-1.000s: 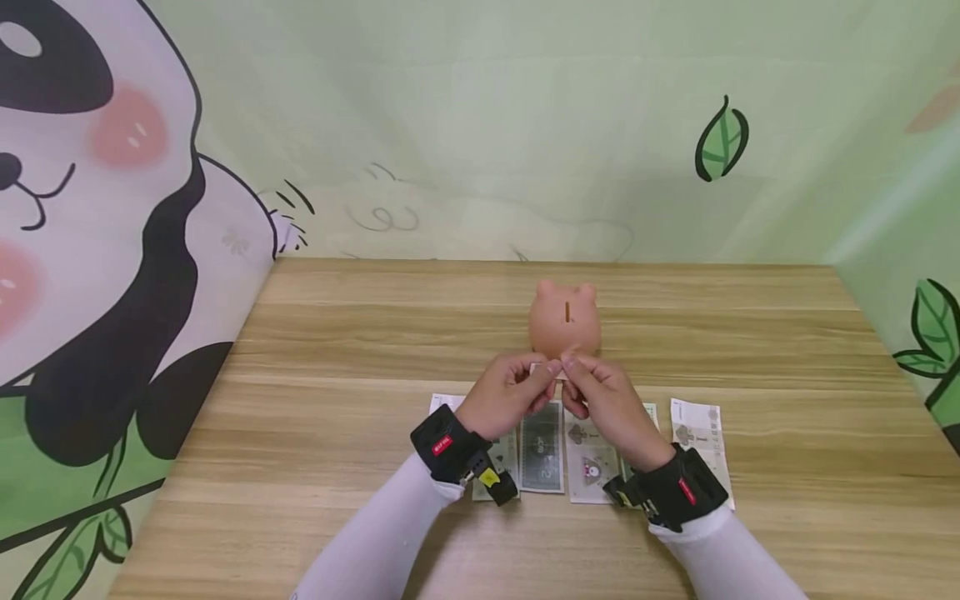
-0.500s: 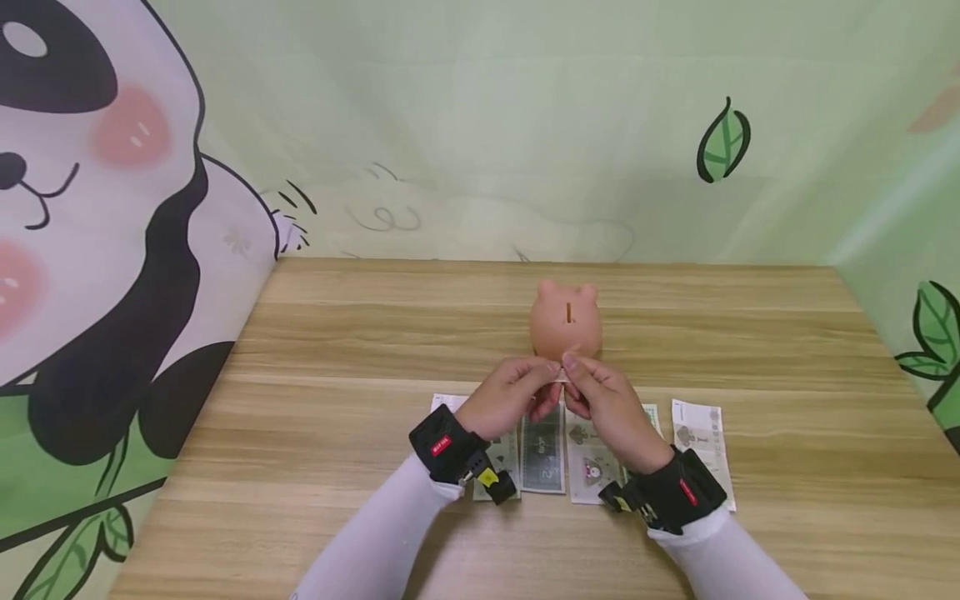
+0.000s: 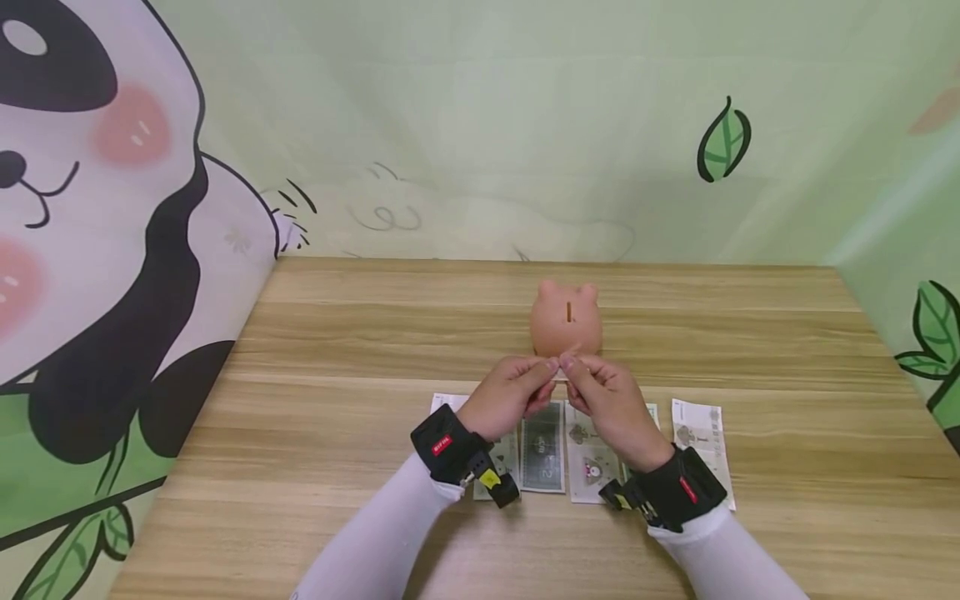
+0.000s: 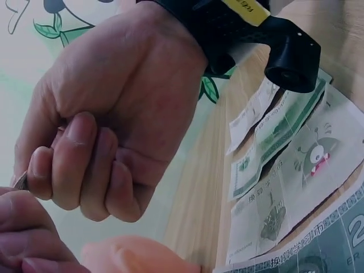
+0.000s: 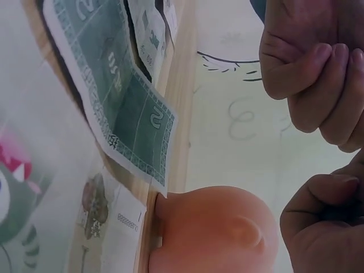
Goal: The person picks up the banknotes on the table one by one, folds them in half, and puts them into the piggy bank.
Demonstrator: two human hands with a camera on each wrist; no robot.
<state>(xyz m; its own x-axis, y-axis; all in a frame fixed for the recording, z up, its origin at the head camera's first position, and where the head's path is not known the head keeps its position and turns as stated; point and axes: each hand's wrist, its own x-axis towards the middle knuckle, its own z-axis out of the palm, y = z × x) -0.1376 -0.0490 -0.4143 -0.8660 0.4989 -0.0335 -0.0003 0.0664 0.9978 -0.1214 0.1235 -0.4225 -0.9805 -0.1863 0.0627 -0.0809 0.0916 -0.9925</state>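
In the head view, my left hand (image 3: 504,398) and right hand (image 3: 613,410) meet tip to tip in front of the piggy bank (image 3: 566,327). Between thumbs and fingers they pinch a small pale slip of paper (image 3: 560,375), mostly hidden by the fingertips. The left wrist view shows the right hand (image 4: 108,119) with its fingers curled in, and the left hand (image 4: 31,239) at the lower corner. A dark grey-green play banknote (image 3: 543,450) and a pale one with a cartoon figure (image 3: 592,479) lie below the hands.
More play banknotes lie in the row, among them one at the right end (image 3: 699,437) and a green-bordered one (image 4: 278,133). The piggy bank's coin slot (image 3: 568,312) faces up. Behind the wooden table (image 3: 337,333) hangs a printed cloth (image 3: 480,125).
The pale edge of paper showing by the left fingers has slipped out of sight. The fingertips have shifted slightly around the slip; both arms stay nearly in place.
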